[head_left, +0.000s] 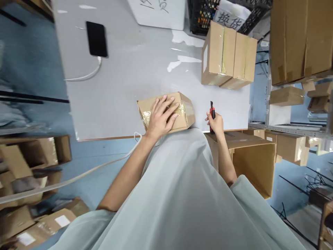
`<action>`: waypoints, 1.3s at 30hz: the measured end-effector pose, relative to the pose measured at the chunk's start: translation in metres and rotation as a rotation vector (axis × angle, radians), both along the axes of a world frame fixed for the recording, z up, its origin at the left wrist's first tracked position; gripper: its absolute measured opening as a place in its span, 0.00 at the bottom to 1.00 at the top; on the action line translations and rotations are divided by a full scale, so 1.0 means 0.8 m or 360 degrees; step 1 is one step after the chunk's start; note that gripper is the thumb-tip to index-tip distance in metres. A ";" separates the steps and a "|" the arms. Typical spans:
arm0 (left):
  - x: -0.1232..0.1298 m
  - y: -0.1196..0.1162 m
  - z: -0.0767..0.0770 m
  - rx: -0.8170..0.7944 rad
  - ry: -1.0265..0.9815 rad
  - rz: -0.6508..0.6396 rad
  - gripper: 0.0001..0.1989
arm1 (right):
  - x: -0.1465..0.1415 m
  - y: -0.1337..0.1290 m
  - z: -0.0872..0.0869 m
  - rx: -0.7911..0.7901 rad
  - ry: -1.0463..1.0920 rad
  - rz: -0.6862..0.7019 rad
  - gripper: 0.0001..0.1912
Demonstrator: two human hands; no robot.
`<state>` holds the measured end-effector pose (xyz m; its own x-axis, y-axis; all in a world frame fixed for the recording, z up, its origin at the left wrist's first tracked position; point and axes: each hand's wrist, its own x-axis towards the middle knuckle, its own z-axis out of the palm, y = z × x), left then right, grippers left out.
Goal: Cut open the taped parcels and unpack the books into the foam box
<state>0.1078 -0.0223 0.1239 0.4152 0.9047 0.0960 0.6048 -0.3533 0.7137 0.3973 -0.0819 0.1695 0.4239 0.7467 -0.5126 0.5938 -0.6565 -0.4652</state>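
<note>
A taped cardboard box [187,111] lies slightly askew at the near edge of the table, close against my body. My left hand [161,116] rests on its upper face, fingers spread and flat over the cardboard. Clear, shiny tape runs along the box near both ends. To the right of the box, my right hand [215,122] is closed around a red and black utility knife [213,113]. The knife points away from me, its dark tip above the fist. A gap separates it from the box.
Two taped cartons [229,57] stand at the table's [117,104] back right, before a black crate [203,17]. A phone [96,39] with a white cable lies on the left. An open cardboard box [255,166] sits below my right arm. Shelving with boxes stands right.
</note>
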 end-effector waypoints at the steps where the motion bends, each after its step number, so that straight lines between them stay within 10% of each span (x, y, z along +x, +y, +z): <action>1: -0.013 -0.003 -0.001 -0.0004 0.0004 0.0027 0.28 | 0.005 0.014 -0.033 -0.0001 0.0134 -0.0059 0.15; 4: -0.048 -0.015 -0.002 -0.0002 -0.0014 0.0132 0.31 | -0.007 0.051 -0.108 0.0019 0.0427 -0.0212 0.09; 8: -0.083 -0.039 0.007 -0.0025 -0.0035 0.0374 0.30 | -0.045 0.064 -0.137 0.0064 0.0789 -0.0156 0.12; 14: -0.093 -0.059 0.007 -0.0150 -0.0148 0.0672 0.28 | -0.031 0.043 -0.095 0.0339 0.0302 0.0225 0.19; 22: -0.036 -0.050 -0.091 -0.0600 -0.0904 0.0591 0.33 | 0.020 0.009 -0.036 0.0401 -0.0319 0.0332 0.27; 30: -0.020 -0.065 -0.125 -0.0725 -0.1056 0.0598 0.37 | 0.021 0.004 -0.009 0.0229 -0.0690 0.0544 0.28; 39: -0.039 -0.061 -0.126 -0.0695 -0.0957 0.0341 0.40 | -0.111 0.084 0.035 -0.0074 -0.0440 0.1982 0.26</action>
<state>0.0763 -0.0712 0.0231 0.2161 0.9670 -0.1348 0.0926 0.1172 0.9888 0.3088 -0.0145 0.1977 -0.4503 0.6985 -0.5562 0.8903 0.3988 -0.2200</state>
